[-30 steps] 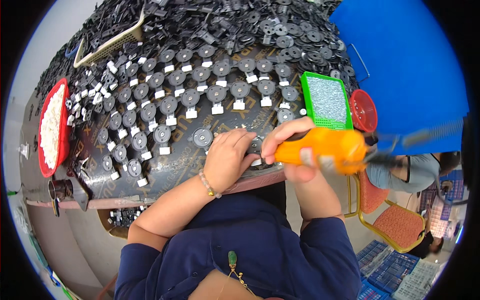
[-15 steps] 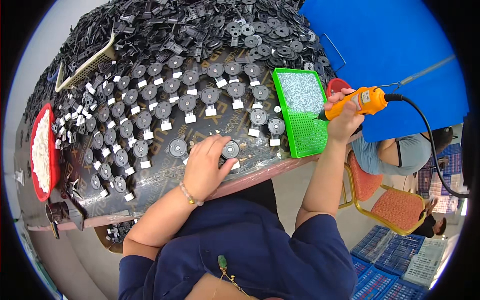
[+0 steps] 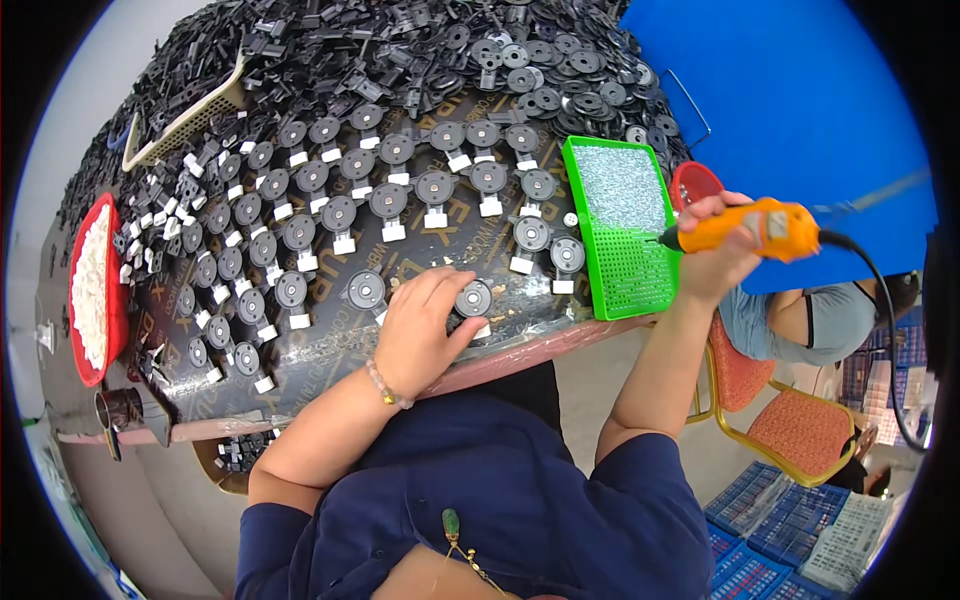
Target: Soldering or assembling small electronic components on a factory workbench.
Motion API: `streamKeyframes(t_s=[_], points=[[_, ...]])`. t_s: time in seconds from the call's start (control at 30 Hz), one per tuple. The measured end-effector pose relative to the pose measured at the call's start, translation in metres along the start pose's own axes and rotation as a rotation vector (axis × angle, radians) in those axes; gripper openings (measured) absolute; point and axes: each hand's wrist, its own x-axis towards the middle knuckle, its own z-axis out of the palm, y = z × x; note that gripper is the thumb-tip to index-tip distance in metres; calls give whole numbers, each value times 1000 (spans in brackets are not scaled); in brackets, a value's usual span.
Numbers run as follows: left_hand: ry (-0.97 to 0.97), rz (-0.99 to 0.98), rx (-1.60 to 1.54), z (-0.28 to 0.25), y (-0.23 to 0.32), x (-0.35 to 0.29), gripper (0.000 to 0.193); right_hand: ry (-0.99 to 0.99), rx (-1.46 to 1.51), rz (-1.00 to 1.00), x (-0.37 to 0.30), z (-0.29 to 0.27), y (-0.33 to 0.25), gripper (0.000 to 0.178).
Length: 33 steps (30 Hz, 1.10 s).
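Observation:
My left hand (image 3: pixel 420 325) lies on the dark table near its front edge. Its index finger and thumb flank a black disc part (image 3: pixel 473 297) with a white block at its foot, steadying it. Another such disc (image 3: pixel 366 290) lies just left of that hand. In my right hand (image 3: pixel 722 265) is an orange electric screwdriver (image 3: pixel 765 230), its dark tip pointing left over the green tray (image 3: pixel 588 270). Small silvery screws (image 3: pixel 625 185) cover the tray's far half; the near half is a perforated grid. Whether a screw sits on the tip is too small to tell.
Rows of similar disc parts (image 3: pixel 338 212) cover the table. Behind them rises a heap of black plastic pieces (image 3: pixel 400 60). A red tray of white pieces (image 3: pixel 92 290) stands left, a red bowl (image 3: pixel 697 183) beyond the green tray. A black cord (image 3: pixel 885 330) trails from the screwdriver.
The scene has shifted slightly to the right in view. The screwdriver has turned closer to level, its tip still over the green tray. My left hand stays at the same disc part.

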Motion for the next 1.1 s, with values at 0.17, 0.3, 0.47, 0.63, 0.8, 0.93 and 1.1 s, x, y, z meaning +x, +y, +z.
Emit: streamKeyframes(t_s=[0.17, 0.3, 0.47, 0.63, 0.8, 0.93, 1.1], points=[[-33, -80, -87, -2, 0, 1, 65, -174, 234, 20, -25, 56, -41, 74], [-37, -101, -91, -3, 0, 2, 70, -400, 414, 142, -66, 109, -37, 83], [-22, -98, -104, -2, -2, 1, 72, -563, 416, 294, -84, 138, -24, 80], [-29, -113, -115, -4, 0, 1, 72, -538, 443, 393, -90, 146, -21, 78], [-23, -70, -83, 1, -5, -1, 70, -565, 375, 355, -95, 151, -25, 75], [20, 31, -7, -1, 0, -1, 66, -487, 427, 408, -95, 152, -22, 76], [-5, 30, 191, -10, 3, -3, 57, -548, 613, 218, -81, 140, -26, 84]])
